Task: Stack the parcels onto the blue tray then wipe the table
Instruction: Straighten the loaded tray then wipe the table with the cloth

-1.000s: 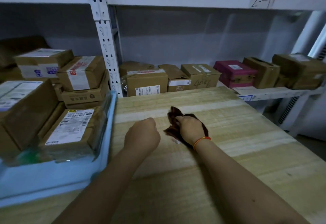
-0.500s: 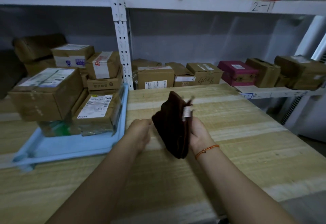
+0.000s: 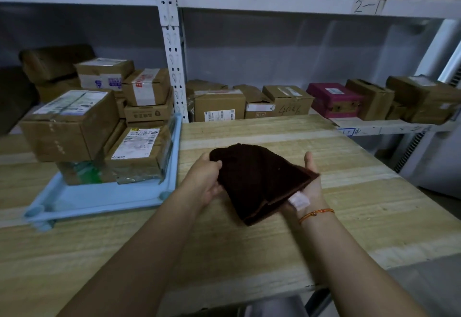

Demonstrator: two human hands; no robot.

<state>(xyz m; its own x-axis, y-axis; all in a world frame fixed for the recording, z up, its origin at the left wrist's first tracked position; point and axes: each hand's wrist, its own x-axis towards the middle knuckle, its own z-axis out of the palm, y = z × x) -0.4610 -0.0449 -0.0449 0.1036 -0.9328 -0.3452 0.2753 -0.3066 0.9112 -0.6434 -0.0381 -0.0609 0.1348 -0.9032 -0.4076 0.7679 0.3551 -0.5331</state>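
Observation:
A dark brown cloth (image 3: pixel 259 179) is held above the wooden table (image 3: pixel 349 192) between both hands. My left hand (image 3: pixel 204 182) pinches its upper left corner. My right hand (image 3: pixel 308 184) lies palm up under the cloth's right side, and a white tag shows near that wrist. The blue tray (image 3: pixel 99 199) sits at the table's left with several cardboard parcels stacked on it: a large box (image 3: pixel 72 124) on top at the left and a labelled box (image 3: pixel 139 152) at the right.
White metal shelving (image 3: pixel 172 42) runs behind the table with several cardboard boxes (image 3: pixel 219 107) and a pink box (image 3: pixel 334 99). The table's near edge and right edge drop to the floor.
The cloth was pressed on the table under my right hand, then lifted upright; now it is spread out flatter between both hands. The view has pulled back from the table.

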